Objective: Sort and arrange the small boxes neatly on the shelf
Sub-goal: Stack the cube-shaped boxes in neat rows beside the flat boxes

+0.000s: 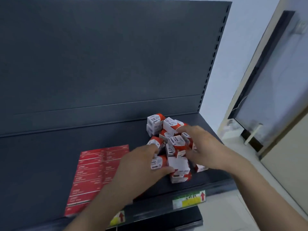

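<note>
Several small white-and-red paper-clip boxes (pixel 173 144) lie in a loose heap on the dark shelf (pixel 50 155), toward its right end. My left hand (pixel 140 164) reaches into the heap from the left, its thumb and fingers curled round a box (pixel 157 162) at the front. My right hand (pixel 201 145) comes in from the right and lies over the pile with fingers spread, touching the boxes near the top. Some boxes are hidden under both hands.
A block of flat red boxes (pixel 93 174) lies in neat rows on the shelf, left of the heap. Yellow-green price labels (pixel 190 200) sit on the shelf's front edge. The shelf's dark back panel rises behind. A glass-fronted cabinet (pixel 266 97) stands to the right.
</note>
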